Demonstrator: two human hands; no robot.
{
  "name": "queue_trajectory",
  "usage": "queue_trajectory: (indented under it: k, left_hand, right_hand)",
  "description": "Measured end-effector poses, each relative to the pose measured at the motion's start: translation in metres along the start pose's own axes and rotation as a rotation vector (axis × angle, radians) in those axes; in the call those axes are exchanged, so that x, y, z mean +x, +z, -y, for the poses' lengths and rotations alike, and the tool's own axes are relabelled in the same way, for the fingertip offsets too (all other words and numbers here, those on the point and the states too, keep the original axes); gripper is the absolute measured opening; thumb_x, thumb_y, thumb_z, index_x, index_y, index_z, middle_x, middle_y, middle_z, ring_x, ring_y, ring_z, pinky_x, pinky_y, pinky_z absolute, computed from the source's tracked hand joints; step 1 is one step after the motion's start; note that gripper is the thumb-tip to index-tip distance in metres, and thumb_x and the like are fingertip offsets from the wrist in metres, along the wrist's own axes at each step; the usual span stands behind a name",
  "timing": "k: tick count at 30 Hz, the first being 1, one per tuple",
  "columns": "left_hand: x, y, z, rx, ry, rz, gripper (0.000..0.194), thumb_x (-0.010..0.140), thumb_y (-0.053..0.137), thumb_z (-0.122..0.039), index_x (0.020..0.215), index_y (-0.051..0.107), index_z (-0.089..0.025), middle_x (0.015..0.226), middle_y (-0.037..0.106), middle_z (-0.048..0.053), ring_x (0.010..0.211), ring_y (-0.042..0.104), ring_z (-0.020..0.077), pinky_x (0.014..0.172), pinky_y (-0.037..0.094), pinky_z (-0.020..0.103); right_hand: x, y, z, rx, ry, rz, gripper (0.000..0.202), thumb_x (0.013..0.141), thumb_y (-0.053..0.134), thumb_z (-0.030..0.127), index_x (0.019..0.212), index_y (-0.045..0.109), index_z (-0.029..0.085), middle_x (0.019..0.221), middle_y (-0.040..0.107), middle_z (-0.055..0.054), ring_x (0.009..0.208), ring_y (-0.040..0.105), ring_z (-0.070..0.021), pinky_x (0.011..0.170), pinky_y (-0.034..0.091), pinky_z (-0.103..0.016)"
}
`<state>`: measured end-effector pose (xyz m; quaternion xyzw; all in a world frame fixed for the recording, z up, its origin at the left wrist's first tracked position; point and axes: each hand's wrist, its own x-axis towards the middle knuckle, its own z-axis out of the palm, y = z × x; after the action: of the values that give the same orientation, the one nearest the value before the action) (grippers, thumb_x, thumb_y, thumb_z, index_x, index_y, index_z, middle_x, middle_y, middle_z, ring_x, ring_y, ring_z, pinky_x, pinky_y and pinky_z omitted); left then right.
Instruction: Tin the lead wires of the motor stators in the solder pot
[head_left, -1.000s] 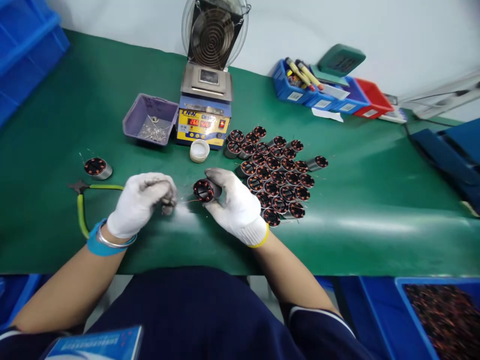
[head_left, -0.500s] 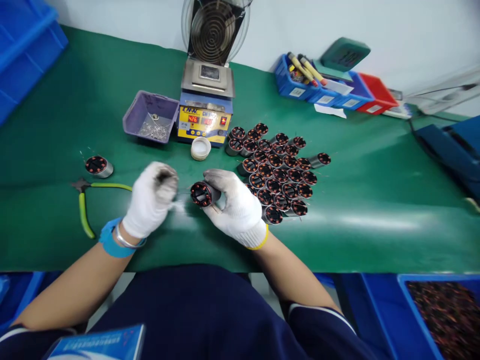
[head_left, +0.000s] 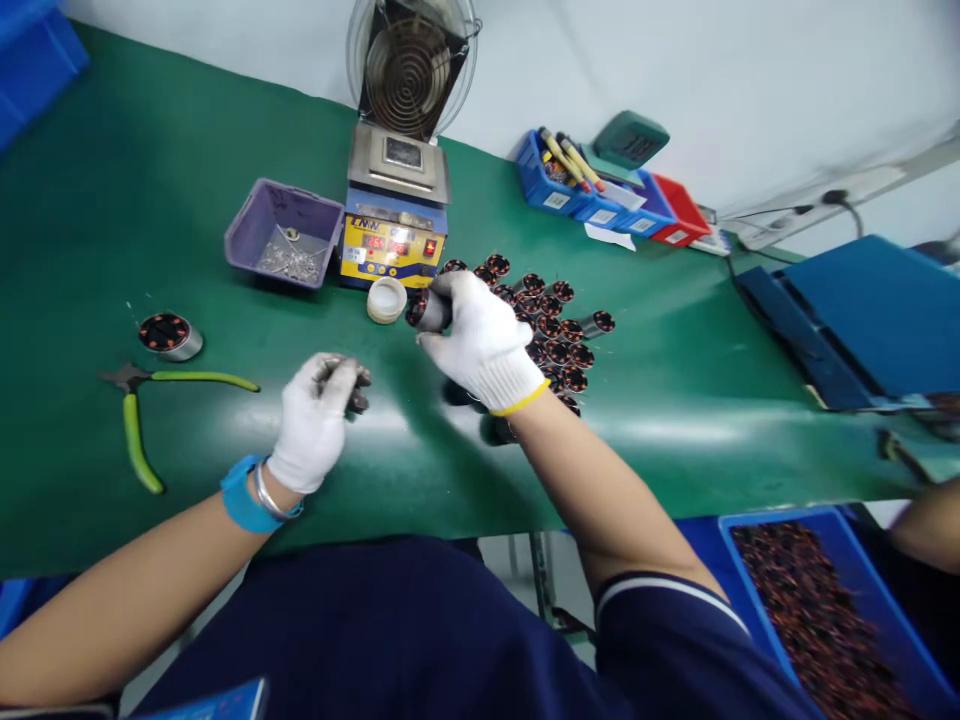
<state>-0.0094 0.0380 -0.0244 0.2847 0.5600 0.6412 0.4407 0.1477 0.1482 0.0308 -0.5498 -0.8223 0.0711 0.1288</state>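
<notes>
My right hand (head_left: 484,335), in a white glove, is closed around a motor stator (head_left: 431,308), a metal cylinder with a black and copper winding end. The stator is raised and tilted, just right of a small round white pot (head_left: 386,299). My left hand (head_left: 315,415), also gloved, has its fingers curled together over the mat; their tips look dark, and whether anything is between them is hidden. Standing stators (head_left: 559,352) form a group behind and right of my right hand, which covers part of it. A lone stator (head_left: 172,337) stands at the left, near green-handled cutting pliers (head_left: 133,425).
A solder pot unit (head_left: 394,240) with a lit display stands at the back, next to a purple scrap bin (head_left: 281,235). Blue and red trays (head_left: 592,205) line the wall. A blue crate (head_left: 825,600) of copper-coloured parts sits below the right edge, near another person's arm (head_left: 930,525).
My right hand has lifted the stator away from my left hand, back toward the white pot. My left hand stays low over the mat. The whole view has shifted to the right.
</notes>
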Motion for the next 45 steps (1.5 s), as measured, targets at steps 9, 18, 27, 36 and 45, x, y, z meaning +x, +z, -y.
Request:
queue_trajectory:
  k: [9, 18, 27, 36, 45]
  left_hand:
    - [-0.006, 0.002, -0.002, -0.003, -0.056, 0.099, 0.028, 0.078, 0.069, -0.043, 0.086, 0.064, -0.017, 0.080, 0.068, 0.003, 0.056, 0.056, 0.0102, 0.057, 0.051, 0.026]
    - [-0.013, 0.005, -0.003, -0.012, -0.148, 0.198, 0.028, 0.077, 0.070, -0.042, 0.088, 0.065, -0.017, 0.080, 0.067, 0.002, 0.061, 0.057, 0.0115, 0.060, 0.050, 0.026]
    - [-0.015, 0.005, -0.009, 0.021, -0.186, 0.222, 0.030, 0.076, 0.071, -0.044, 0.087, 0.067, -0.017, 0.080, 0.068, 0.003, 0.063, 0.057, 0.0126, 0.062, 0.053, 0.028]
    - [-0.014, 0.005, -0.007, 0.070, -0.169, 0.222, 0.031, 0.075, 0.071, -0.046, 0.086, 0.068, -0.017, 0.080, 0.069, 0.004, 0.061, 0.058, 0.0128, 0.062, 0.055, 0.029]
    - [-0.016, 0.007, -0.006, 0.047, -0.229, 0.203, 0.037, 0.071, 0.075, -0.047, 0.091, 0.068, -0.016, 0.088, 0.071, 0.007, 0.065, 0.060, 0.0133, 0.064, 0.056, 0.029]
  right_hand:
    - [0.029, 0.017, 0.010, -0.228, 0.068, 0.209, 0.051, 0.076, 0.070, 0.041, 0.124, 0.057, 0.026, 0.123, 0.067, -0.011, 0.103, 0.068, -0.0355, 0.081, 0.056, -0.051]
    - [0.042, 0.011, 0.012, -0.208, 0.046, 0.247, 0.055, 0.075, 0.068, 0.046, 0.124, 0.063, 0.023, 0.115, 0.070, -0.012, 0.105, 0.066, -0.0381, 0.082, 0.055, -0.053]
    - [0.027, -0.002, 0.004, -0.232, -0.043, 0.027, 0.059, 0.081, 0.064, 0.042, 0.135, 0.057, 0.022, 0.128, 0.062, -0.015, 0.101, 0.065, -0.0340, 0.084, 0.054, -0.048]
    - [0.038, 0.015, 0.010, -0.439, -0.176, 0.122, 0.038, 0.101, 0.033, 0.027, 0.115, 0.067, 0.018, 0.113, 0.066, -0.017, 0.108, 0.058, -0.0326, 0.097, 0.046, -0.051]
    - [0.048, -0.009, 0.015, -0.350, -0.130, 0.109, 0.036, 0.099, 0.037, 0.027, 0.118, 0.065, 0.015, 0.116, 0.065, -0.016, 0.115, 0.056, -0.0325, 0.106, 0.040, -0.053]
